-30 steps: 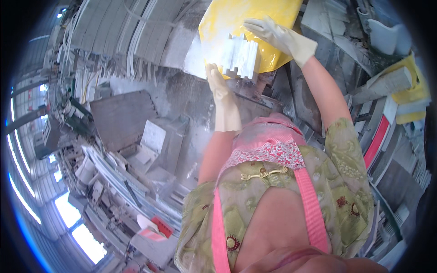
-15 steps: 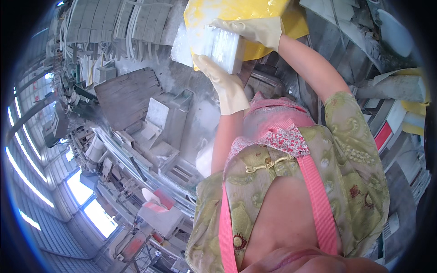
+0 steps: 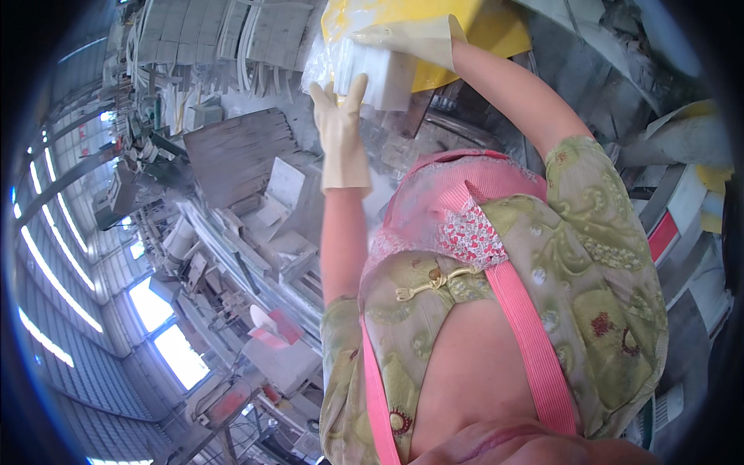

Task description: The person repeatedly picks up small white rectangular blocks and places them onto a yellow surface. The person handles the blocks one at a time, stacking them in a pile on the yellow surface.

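Observation:
A white block-like stack (image 3: 380,76), partly covered by clear plastic film (image 3: 316,63), sits at the top centre on a yellow sheet (image 3: 496,32). What the stack is made of, I cannot make out. My right hand (image 3: 415,39), in a cream rubber glove, lies across the stack's far edge with its fingers stretched out flat. In a matching glove, my left hand (image 3: 339,128) is at the stack's near left corner. Its thumb and fingers are spread, pointing up beside the film; the fingertips are close to the film's edge, and contact is unclear.
Grey layered slabs or strips (image 3: 186,35) are piled at the far left. A worn brown board (image 3: 236,159) and dusty metal machinery (image 3: 232,240) stand left of me. At right are a thick grey pipe-like roll (image 3: 659,147) and a red strip (image 3: 659,235).
My left hand has left the stack's near side, moved left and turned upright with its fingers spread. My right hand stays on the far edge. The stack has shifted slightly upward in view.

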The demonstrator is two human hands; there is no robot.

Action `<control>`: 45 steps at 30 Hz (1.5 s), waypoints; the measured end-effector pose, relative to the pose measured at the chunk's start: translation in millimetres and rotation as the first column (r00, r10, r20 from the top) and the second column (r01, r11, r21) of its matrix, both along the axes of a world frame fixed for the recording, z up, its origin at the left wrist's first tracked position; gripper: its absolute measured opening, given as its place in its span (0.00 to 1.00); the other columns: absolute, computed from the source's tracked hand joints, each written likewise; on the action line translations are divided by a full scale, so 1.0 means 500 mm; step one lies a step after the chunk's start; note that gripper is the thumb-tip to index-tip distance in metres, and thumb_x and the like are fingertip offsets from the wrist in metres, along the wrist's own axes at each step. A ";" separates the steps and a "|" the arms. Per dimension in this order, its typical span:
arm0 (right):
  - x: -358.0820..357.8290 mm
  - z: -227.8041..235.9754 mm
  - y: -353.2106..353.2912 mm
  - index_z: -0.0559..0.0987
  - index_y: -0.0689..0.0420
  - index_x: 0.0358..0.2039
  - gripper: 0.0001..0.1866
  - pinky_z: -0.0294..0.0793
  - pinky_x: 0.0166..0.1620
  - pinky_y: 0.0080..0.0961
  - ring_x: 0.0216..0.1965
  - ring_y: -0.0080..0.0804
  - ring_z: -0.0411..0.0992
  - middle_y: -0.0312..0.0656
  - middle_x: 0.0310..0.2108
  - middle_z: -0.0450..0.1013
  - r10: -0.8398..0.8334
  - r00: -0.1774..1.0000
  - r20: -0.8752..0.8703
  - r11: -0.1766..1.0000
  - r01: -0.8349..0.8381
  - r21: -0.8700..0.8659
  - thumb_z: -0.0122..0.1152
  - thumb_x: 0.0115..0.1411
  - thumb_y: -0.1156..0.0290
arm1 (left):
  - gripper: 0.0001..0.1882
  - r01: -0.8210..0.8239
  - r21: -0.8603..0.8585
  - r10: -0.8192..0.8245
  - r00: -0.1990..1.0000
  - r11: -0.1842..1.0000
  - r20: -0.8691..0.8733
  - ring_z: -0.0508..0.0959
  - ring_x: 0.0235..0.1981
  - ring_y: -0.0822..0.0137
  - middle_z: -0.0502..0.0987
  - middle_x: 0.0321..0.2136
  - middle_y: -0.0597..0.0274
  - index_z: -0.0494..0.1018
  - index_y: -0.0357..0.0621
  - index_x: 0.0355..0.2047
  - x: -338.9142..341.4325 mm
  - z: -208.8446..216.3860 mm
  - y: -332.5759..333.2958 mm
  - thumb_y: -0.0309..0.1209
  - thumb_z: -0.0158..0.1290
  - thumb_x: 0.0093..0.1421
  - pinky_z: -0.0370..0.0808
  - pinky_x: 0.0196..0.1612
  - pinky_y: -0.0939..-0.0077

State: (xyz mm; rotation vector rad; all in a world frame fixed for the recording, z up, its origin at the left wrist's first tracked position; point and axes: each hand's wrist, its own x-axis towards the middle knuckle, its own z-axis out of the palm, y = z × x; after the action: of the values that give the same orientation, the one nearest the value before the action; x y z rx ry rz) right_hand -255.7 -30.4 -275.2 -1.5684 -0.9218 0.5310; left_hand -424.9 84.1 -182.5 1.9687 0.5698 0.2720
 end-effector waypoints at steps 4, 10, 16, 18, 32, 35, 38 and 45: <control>-0.027 0.024 0.002 0.85 0.49 0.36 0.13 0.74 0.45 0.38 0.36 0.41 0.78 0.41 0.33 0.82 -0.580 0.814 -0.038 0.760 0.557 0.334 0.61 0.60 0.55 | 0.48 0.133 0.230 -0.067 0.959 0.964 -0.275 0.76 0.56 0.54 0.75 0.52 0.39 0.66 0.26 0.58 0.060 0.080 0.015 0.53 0.68 0.48 0.71 0.56 0.69; -0.011 0.044 -0.014 0.72 0.47 0.65 0.42 0.58 0.68 0.29 0.67 0.37 0.62 0.41 0.68 0.64 -0.160 0.983 -0.087 0.986 0.154 -0.070 0.48 0.60 0.31 | 0.42 0.286 0.430 -0.047 0.872 0.856 -0.487 0.75 0.48 0.61 0.77 0.45 0.52 0.71 0.35 0.53 0.151 0.068 -0.017 0.58 0.66 0.51 0.68 0.56 0.68; -0.014 0.046 -0.013 0.74 0.44 0.64 0.40 0.56 0.69 0.30 0.68 0.37 0.60 0.40 0.66 0.66 -0.227 0.972 -0.065 0.953 0.208 -0.220 0.48 0.60 0.30 | 0.42 0.336 0.398 -0.137 0.882 0.853 -0.451 0.77 0.45 0.61 0.77 0.44 0.52 0.69 0.35 0.52 0.136 0.046 0.018 0.56 0.67 0.48 0.72 0.49 0.67; -0.011 0.043 -0.010 0.73 0.43 0.64 0.37 0.54 0.70 0.30 0.69 0.36 0.59 0.39 0.67 0.65 -0.173 0.982 0.072 0.966 0.184 -0.182 0.46 0.63 0.33 | 0.47 0.363 0.427 -0.122 0.860 0.828 -0.496 0.76 0.49 0.56 0.75 0.49 0.47 0.65 0.33 0.56 0.132 0.049 0.024 0.55 0.68 0.46 0.73 0.51 0.64; -0.032 0.075 -0.060 0.71 0.38 0.65 0.33 0.61 0.66 0.27 0.63 0.32 0.67 0.34 0.64 0.69 -0.197 0.960 0.198 0.920 0.250 -0.301 0.39 0.68 0.36 | 0.69 0.473 0.451 -0.149 0.797 0.756 -0.586 0.75 0.58 0.45 0.71 0.56 0.30 0.50 0.18 0.65 0.118 0.053 0.035 0.54 0.75 0.38 0.75 0.56 0.63; -0.042 0.072 -0.069 0.74 0.38 0.63 0.32 0.65 0.64 0.28 0.62 0.34 0.69 0.40 0.63 0.71 -0.262 0.961 -0.086 0.928 0.226 -0.297 0.42 0.68 0.36 | 0.64 0.465 0.389 -0.204 0.809 0.795 -0.552 0.77 0.54 0.46 0.75 0.53 0.34 0.55 0.24 0.64 0.140 0.031 0.036 0.52 0.76 0.36 0.77 0.53 0.63; -0.055 0.036 -0.053 0.75 0.48 0.61 0.37 0.66 0.63 0.28 0.61 0.32 0.70 0.42 0.61 0.72 -0.190 0.895 -0.403 0.976 0.217 0.021 0.54 0.61 0.35 | 0.58 0.484 0.365 -0.152 0.742 0.795 -0.653 0.79 0.53 0.47 0.76 0.53 0.41 0.61 0.34 0.62 0.161 0.033 0.019 0.51 0.75 0.36 0.78 0.50 0.62; -0.035 -0.040 0.008 0.62 0.51 0.70 0.32 0.54 0.70 0.24 0.69 0.29 0.59 0.41 0.69 0.61 0.057 0.954 -0.295 0.994 -0.025 0.111 0.34 0.74 0.46 | 0.51 0.461 0.556 0.059 0.731 0.692 -0.679 0.81 0.49 0.46 0.80 0.46 0.37 0.68 0.28 0.54 0.153 0.086 -0.033 0.56 0.70 0.39 0.78 0.50 0.61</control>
State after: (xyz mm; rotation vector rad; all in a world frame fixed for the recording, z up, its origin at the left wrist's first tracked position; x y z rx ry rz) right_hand -273.3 -26.4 -295.1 -1.3311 -0.7404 0.7155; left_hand -348.3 67.7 -139.5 2.8918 0.7278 -0.4819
